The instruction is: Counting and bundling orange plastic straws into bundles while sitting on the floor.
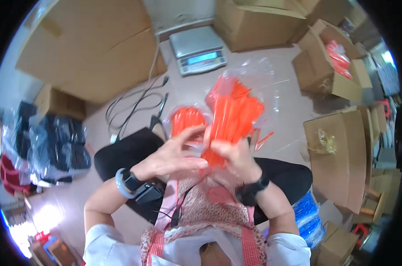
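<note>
In front of my lap stands a thick bundle of bright orange plastic strips (227, 117), fanned out at its far end. My right hand (237, 157) is closed around the near end of that bundle, slightly blurred. Beside it, on the left, my left hand (178, 155) has its thumb and fingers apart, the fingertips close to the bundle's side. Past the left fingers lies a second orange bundle (188, 119) in clear plastic. A clear plastic bag (258, 71) spreads behind the larger bundle. A few loose orange strips (264, 140) lie to the right.
A digital scale (198, 46) with a lit display sits on the floor ahead. Black cables (141, 99) curl at the left. Open cardboard boxes (318, 66) stand at the right, one holding red-orange packs. Dark plastic-wrapped packs (56, 142) are stacked left; blue packs (308, 217) lie by my right elbow.
</note>
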Demonstrator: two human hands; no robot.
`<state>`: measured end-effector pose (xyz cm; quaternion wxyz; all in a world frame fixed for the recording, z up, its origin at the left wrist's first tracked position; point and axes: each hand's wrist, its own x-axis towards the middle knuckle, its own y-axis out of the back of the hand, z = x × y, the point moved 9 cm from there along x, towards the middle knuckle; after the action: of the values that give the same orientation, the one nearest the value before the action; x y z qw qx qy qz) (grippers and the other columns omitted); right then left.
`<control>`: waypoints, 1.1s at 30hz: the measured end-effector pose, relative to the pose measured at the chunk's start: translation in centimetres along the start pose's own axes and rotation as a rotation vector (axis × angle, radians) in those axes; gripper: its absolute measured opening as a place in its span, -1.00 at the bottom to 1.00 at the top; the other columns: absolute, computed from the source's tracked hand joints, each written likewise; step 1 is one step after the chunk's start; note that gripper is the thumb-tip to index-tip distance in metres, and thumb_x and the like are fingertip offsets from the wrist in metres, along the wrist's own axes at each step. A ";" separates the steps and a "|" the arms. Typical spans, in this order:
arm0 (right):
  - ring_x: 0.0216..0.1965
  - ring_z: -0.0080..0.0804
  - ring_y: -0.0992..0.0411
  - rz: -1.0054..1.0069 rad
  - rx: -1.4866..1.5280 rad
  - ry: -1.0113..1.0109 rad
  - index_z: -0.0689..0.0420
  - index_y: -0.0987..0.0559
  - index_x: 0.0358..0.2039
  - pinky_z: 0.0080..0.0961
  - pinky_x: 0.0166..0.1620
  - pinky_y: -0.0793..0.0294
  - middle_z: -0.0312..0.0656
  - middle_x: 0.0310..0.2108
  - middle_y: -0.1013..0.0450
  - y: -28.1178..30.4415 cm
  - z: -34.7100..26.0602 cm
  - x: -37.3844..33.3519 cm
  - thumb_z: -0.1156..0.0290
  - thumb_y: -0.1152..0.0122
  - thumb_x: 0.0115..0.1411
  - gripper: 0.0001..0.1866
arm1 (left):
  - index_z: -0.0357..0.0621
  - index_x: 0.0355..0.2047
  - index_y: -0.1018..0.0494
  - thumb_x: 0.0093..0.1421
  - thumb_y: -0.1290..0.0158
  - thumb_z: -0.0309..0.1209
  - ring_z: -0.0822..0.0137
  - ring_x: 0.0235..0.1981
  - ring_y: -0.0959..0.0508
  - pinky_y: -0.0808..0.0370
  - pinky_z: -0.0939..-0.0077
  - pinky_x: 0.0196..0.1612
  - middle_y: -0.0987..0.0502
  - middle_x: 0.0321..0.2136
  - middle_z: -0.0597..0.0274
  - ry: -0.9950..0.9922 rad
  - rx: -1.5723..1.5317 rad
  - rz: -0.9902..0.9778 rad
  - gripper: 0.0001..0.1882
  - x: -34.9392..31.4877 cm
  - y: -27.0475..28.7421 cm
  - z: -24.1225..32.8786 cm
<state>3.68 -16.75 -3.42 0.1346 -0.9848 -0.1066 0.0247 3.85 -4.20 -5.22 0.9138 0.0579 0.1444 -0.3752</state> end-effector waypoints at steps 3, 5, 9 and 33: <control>-0.11 -0.44 -0.42 -0.187 0.180 -0.222 0.21 -0.41 -0.03 -0.48 -0.03 -0.43 -0.24 -0.15 -0.44 -4.7 5.5 -7.1 0.34 -0.34 0.06 -0.51 | -0.21 0.23 -0.16 -0.05 -0.36 -0.22 0.33 0.12 -0.33 -0.28 0.37 0.17 -0.33 0.09 0.18 0.188 -0.172 -0.190 -0.11 -3.4 -5.1 -4.7; 0.00 -0.43 -0.36 -0.132 0.345 -0.435 0.21 -0.28 0.11 -0.48 0.02 -0.41 -0.21 -0.01 -0.34 -6.3 8.8 -10.4 0.30 -0.37 0.03 -0.32 | -0.21 0.21 -0.18 -0.03 -0.35 -0.25 0.34 0.11 -0.33 -0.25 0.37 0.19 -0.34 0.09 0.19 0.223 -0.315 -0.158 -0.15 -5.9 -7.3 -7.4; 0.04 -0.40 -0.33 -0.347 0.343 -0.635 0.21 -0.22 0.16 -0.45 0.04 -0.40 -0.20 0.03 -0.29 -8.4 11.9 -12.9 0.21 -0.42 0.02 -0.22 | -0.22 0.17 -0.23 0.00 -0.33 -0.28 0.34 0.11 -0.34 -0.24 0.36 0.20 -0.38 0.05 0.18 0.213 -0.534 0.172 -0.23 -8.2 -8.3 -9.5; -0.48 -0.66 -0.28 -0.124 -0.393 -0.337 0.27 -0.51 -0.21 -0.65 -0.39 -0.30 -0.42 -0.51 -0.31 -3.2 10.1 -6.4 0.17 -0.44 -0.01 -0.51 | -0.24 -0.07 -0.40 0.02 -0.13 -0.62 0.49 -0.25 -0.51 -0.48 0.53 -0.14 -0.51 -0.25 0.28 0.145 -0.572 0.379 -0.59 -7.4 -5.8 -10.8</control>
<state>-3.99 -12.46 -12.17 -0.0776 -0.9656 -0.1904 0.1591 -7.68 -1.06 -13.23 0.9338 -0.1482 0.2952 -0.1379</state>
